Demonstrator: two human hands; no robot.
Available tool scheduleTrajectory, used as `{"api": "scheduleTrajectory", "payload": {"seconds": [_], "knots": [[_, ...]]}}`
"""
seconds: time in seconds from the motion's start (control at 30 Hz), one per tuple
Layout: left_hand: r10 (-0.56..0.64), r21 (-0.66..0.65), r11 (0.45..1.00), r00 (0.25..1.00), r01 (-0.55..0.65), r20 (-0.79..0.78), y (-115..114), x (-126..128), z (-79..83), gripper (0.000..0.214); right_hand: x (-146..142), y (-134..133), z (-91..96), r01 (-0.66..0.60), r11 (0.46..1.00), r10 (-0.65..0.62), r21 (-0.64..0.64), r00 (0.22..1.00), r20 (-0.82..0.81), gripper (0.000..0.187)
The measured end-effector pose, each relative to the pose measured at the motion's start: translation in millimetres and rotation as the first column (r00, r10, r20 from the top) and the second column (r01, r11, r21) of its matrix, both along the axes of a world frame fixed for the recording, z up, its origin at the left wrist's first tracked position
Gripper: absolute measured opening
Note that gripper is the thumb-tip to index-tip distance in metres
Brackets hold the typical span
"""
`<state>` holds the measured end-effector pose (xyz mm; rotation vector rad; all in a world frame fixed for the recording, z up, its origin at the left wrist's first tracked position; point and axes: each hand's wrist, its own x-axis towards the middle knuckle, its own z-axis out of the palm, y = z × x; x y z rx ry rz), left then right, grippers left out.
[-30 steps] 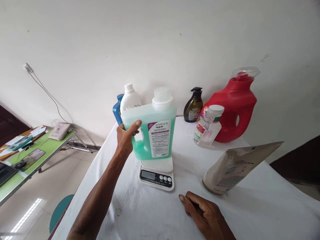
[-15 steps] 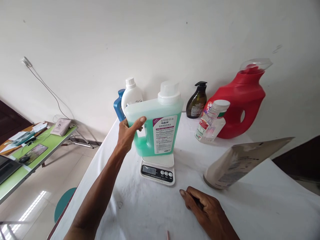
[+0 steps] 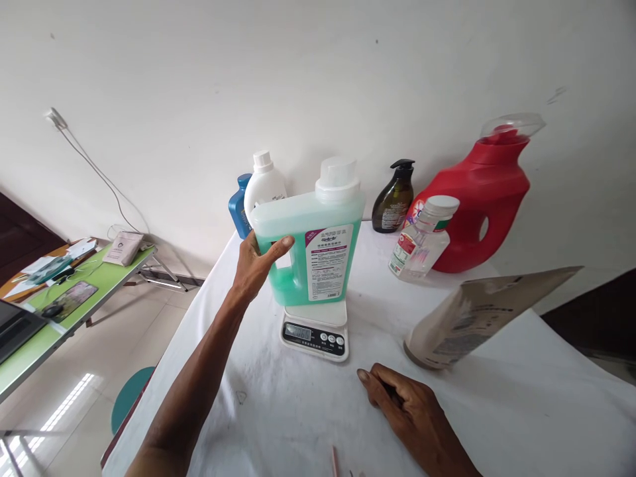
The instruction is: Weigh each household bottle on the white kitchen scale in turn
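Green jug on a scale, seen from the wearer's head. The green jug (image 3: 318,248) stands upright on the white scale (image 3: 315,346), near the middle of the tabletop (image 3: 278,414). Its long axis runs close to vertical; the white cap (image 3: 338,177) points upward, set toward the right of the top, and the printed label (image 3: 330,265) faces the viewer. The handle side points left. The left hand (image 3: 258,262) grips the jug there, fingers wrapped behind the handle and thumb laid across the front. The right hand (image 3: 407,407) is curled into a loose fist, thumb forward, at the tabletop; whether anything lies within it cannot be told. The jug is thus in contact with the left hand, lying to its right, and well apart from the right hand, lying beyond it and to its left. The scale's display (image 3: 298,332) is lit too faintly to read with certainty. Behind the jug's left side stand a white bottle (image 3: 264,189) and a blue bottle (image 3: 239,205); near the right hand leans a beige pouch (image 3: 472,318).
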<state>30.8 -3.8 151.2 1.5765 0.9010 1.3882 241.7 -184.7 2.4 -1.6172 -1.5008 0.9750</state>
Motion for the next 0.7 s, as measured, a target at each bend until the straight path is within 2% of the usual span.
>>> {"api": "scheduleTrajectory", "payload": {"seconds": [0.1,0.17,0.23,0.33,0.4,0.47,0.57,0.7], "knots": [[0.018,0.036,0.999,0.999,-0.019,0.040,3,-6,-6.2,0.049,1,0,-1.8,0.002,1.000,-0.002,0.020,1.000,0.008,0.052],[0.072,0.022,0.997,0.993,-0.075,0.095,5,-13,-18.3,0.056,1,1,-2.4,-0.003,1.000,0.003,0.019,1.000,0.007,0.053],[0.178,-0.042,0.984,0.974,-0.174,0.143,6,-22,-38.3,0.061,0,1,-3.0,-0.008,1.000,0.008,0.014,1.000,-0.004,0.053],[0.323,-0.177,0.938,0.936,-0.297,0.142,3,-36,-78.1,0.055,1,1,-5.1,-0.015,1.000,0.015,-0.002,1.000,-0.015,0.053],[0.324,-0.230,0.927,0.941,-0.295,0.100,-1,-44,-103.4,0.053,1,1,-7.4,-0.006,1.000,0.006,-0.007,1.000,-0.010,0.054],[0.282,-0.238,0.934,0.959,-0.265,0.038,-5,-49,-121.6,0.052,1,-1,-9.1,-0.001,1.000,0.001,-0.009,1.000,-0.005,0.055],[0.219,-0.228,0.948,0.975,-0.223,-0.044,-6,-51,-133.2,0.053,1,-2,-8.7,-0.008,1.000,0.008,-0.012,1.000,-0.004,0.056],[0.200,-0.222,0.951,0.975,-0.217,-0.095,-3,-50,-134.3,0.051,1,-1,-4.9,-0.008,1.000,0.008,-0.017,1.000,0.003,0.056]]}}
